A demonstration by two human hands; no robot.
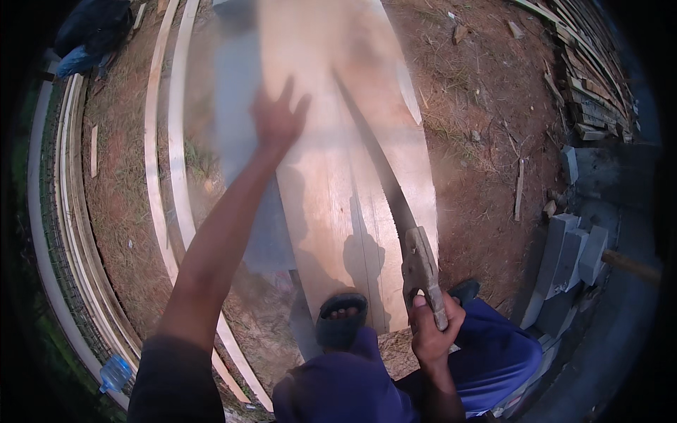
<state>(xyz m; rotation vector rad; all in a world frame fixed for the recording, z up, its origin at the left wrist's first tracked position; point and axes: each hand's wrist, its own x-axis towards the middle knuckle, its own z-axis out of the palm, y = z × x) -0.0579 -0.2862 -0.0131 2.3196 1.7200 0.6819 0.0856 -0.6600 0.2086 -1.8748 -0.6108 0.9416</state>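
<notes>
A wide plywood sheet point(317, 204) stretches away from my feet, with thin lines running along its length. My right hand point(434, 331) is wrapped round the worn handle of a handsaw point(384, 166). The blade slants up and left over the sheet, its toothed edge facing left and its tip near the sheet's far middle. Whether the teeth touch the wood I cannot tell. My left hand point(278, 120) lies at the sheet's left edge, fingers spread, slightly blurred. One sandalled foot point(342, 317) rests on the sheet's near end.
Long wooden strips point(176, 127) lie on the ground to the left, beside more stacked battens point(77, 211). A grey panel point(236, 162) sits beside the plywood's left edge. Timber is piled point(592, 77) at the far right, with pale blocks point(568, 247) nearer. A plastic bottle point(115, 372) is at lower left.
</notes>
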